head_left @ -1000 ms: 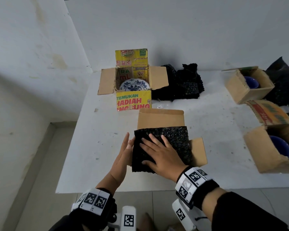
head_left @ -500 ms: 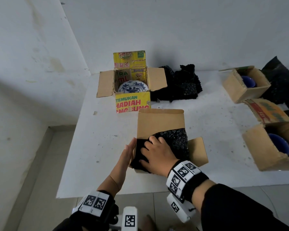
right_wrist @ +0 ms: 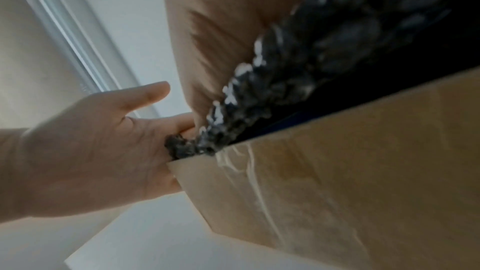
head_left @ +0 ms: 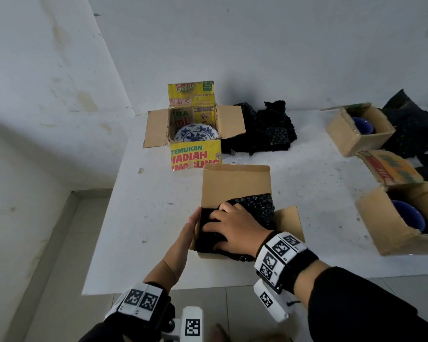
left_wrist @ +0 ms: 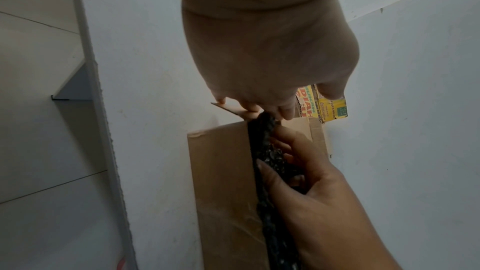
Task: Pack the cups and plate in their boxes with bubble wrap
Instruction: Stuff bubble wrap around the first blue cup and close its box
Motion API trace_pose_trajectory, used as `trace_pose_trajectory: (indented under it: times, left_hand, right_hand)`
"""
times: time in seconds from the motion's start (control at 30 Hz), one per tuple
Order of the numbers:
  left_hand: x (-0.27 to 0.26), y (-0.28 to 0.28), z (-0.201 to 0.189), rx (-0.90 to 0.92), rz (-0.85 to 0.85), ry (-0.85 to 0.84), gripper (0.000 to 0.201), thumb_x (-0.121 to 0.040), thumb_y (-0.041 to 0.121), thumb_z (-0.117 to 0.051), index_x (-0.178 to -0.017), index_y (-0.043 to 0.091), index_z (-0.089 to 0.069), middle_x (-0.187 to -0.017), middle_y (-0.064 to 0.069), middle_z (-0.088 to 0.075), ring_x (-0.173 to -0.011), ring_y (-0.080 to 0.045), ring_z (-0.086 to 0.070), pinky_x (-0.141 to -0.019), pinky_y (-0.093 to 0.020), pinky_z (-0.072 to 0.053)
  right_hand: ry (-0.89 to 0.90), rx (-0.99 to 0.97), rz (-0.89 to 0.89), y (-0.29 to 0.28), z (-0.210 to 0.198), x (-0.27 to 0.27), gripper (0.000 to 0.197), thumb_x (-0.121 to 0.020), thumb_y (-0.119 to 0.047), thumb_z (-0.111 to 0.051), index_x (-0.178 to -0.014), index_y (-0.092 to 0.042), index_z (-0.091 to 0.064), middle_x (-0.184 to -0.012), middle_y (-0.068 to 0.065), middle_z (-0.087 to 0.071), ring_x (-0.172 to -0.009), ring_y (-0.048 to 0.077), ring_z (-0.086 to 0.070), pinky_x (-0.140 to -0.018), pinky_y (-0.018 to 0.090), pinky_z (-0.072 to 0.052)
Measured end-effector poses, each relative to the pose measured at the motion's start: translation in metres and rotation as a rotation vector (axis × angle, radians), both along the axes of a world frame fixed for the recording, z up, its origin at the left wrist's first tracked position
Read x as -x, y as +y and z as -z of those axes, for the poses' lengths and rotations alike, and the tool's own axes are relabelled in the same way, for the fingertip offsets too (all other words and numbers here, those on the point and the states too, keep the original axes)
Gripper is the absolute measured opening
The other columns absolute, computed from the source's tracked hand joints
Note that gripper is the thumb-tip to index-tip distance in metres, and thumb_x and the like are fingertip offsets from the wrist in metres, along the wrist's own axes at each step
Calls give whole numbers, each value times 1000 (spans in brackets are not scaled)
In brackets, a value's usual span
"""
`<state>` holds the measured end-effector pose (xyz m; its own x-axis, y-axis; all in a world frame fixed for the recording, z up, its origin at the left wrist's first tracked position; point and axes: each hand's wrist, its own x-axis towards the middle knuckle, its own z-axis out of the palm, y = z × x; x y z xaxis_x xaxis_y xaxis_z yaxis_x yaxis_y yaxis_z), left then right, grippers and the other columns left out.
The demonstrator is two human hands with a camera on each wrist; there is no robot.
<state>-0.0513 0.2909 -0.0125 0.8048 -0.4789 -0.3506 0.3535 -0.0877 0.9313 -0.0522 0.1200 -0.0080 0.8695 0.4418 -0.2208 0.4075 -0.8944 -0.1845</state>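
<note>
A plain cardboard box [head_left: 235, 186] stands open near the table's front edge with black bubble wrap [head_left: 257, 206] stuffed in its top. My right hand [head_left: 235, 228] lies on the wrap, with bent fingers dug over its left edge and gripping it. My left hand [head_left: 185, 233] rests flat with straight fingers against the box's left flap. In the left wrist view the right hand's fingers [left_wrist: 285, 147] fold round the wrap [left_wrist: 267, 151] at the box wall [left_wrist: 221, 182]. The box's contents are hidden under the wrap.
A yellow box [head_left: 195, 156] behind holds a blue-and-white plate [head_left: 197, 134]. Loose black wrap [head_left: 265, 129] is piled beside it. Two open boxes [head_left: 356, 139] [head_left: 393, 233] at the right each hold a blue cup [head_left: 362, 124] [head_left: 408, 214]. The table's [head_left: 146, 206] front edge runs just below my wrists.
My right hand went from lying flat on the spread wrap to curling its fingers and pushing the wrap's left part down into the box. My left hand stayed at the box's left side.
</note>
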Motion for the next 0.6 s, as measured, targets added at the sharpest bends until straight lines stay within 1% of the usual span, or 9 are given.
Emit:
trace_pose_trajectory:
  times: [0.07, 0.1, 0.17, 0.23, 0.33, 0.4, 0.47, 0.53, 0.6]
  left_hand:
    - [0, 4, 8, 17, 38, 8, 71, -75, 71, -36, -139, 39, -29, -147, 19, -31, -136, 3, -27, -114, -26, -22]
    - [0, 3, 10, -10, 40, -11, 71, -78, 70, -36, -141, 38, -26, -149, 19, -29, -137, 3, -26, -113, -24, -21]
    - [1, 0, 11, -57, 20, -32, 54, -96, 56, -28, -145, 33, -23, -148, 18, -28, -134, 5, -27, -106, -15, -24]
    - [1, -2, 8, -75, 32, -49, 46, -103, 37, -14, -147, 29, -22, -147, 18, -28, -133, 5, -27, -100, -10, -25]
    - [0, -3, 12, -95, 37, -71, 45, -104, 27, -10, -147, 26, -21, -144, 19, -29, -131, 5, -27, -90, 4, -30]
    - [-2, -4, 14, -107, 30, -73, 44, -104, 23, -10, -147, 24, -20, -143, 18, -28, -132, 4, -27, -87, 7, -30]
    - [-6, -5, 21, -113, 29, -76, 41, -105, 22, -12, -144, 27, -21, -139, 24, -30, -133, 3, -29, -83, 7, -31]
    - [-8, -6, 27, -128, 29, -70, 38, -105, 22, -14, -141, 30, -22, -134, 29, -32, -133, 3, -30, -80, 7, -32]
    - [-8, -5, 32, -127, 26, -75, 40, -106, 25, -15, -144, 29, -21, -140, 25, -31, -135, 3, -28, -82, 7, -31]
  right_hand:
    - [-11, 127, -38, 7, -4, -1, 38, -85, -39, -58, -123, -37, -53, -128, 2, -46, -121, 30, -31, -92, 45, -29]
    - [-13, 183, -42, 11, -5, -1, 33, -86, -37, -57, -119, -38, -56, -127, 3, -45, -121, 32, -30, -91, 46, -29]
    - [-15, 273, -57, 16, -4, -2, 26, -87, -35, -55, -113, -38, -61, -125, 5, -43, -122, 35, -27, -91, 49, -28]
    - [-24, 294, -87, 15, -1, -2, 25, -89, -39, -51, -111, -37, -62, -125, 6, -43, -121, 35, -28, -90, 49, -28]
    - [17, 165, -103, 4, -2, -1, 35, -92, -50, -43, -121, -36, -57, -133, 5, -42, -124, 31, -29, -95, 46, -28]
    - [77, -33, -72, -8, -8, 3, 44, -91, -48, -50, -132, -34, -49, -143, 0, -37, -132, 24, -27, -106, 42, -26]
    - [116, -169, -38, -22, -15, 9, 54, -87, -42, -61, -137, -30, -45, -149, -2, -32, -140, 18, -20, -114, 38, -19]
    - [92, -151, -38, -37, -20, 18, 59, -83, -39, -66, -137, -32, -44, -151, -3, -30, -143, 18, -15, -115, 36, -16]
    - [71, -59, -41, -46, -21, 25, 62, -82, -39, -67, -138, -38, -41, -152, -4, -27, -141, 19, -16, -113, 36, -18]
